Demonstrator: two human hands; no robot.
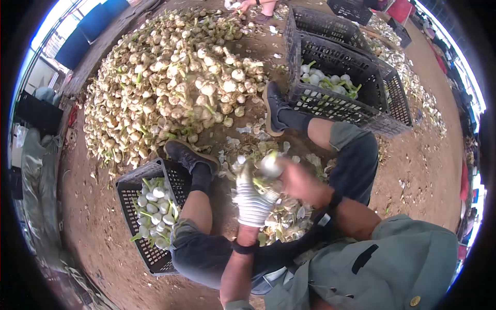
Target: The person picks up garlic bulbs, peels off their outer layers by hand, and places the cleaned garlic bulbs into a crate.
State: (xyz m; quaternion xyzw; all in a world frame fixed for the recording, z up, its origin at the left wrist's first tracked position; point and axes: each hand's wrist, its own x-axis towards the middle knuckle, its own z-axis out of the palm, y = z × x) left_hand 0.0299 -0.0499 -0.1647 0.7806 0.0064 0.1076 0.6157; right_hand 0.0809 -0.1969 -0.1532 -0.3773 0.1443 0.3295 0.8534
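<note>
My left hand (254,201), in a white knitted glove, is over the peelings between my legs. Its thumb stands apart from the fingers and I see nothing held in it. My right hand (302,183) is bare and smeared by motion. It grips a white garlic bulb (271,164) with a bit of green stem, just right of my gloved fingers. Beneath both hands lies a heap of garlic skins and trimmings (287,219).
A big pile of untrimmed garlic (170,82) spreads ahead. At my left is a black crate (129,194) of cleaned bulbs (155,212). More black crates (338,54) stand ahead right, one partly filled with garlic. Another person's hand (245,5) shows at the top edge.
</note>
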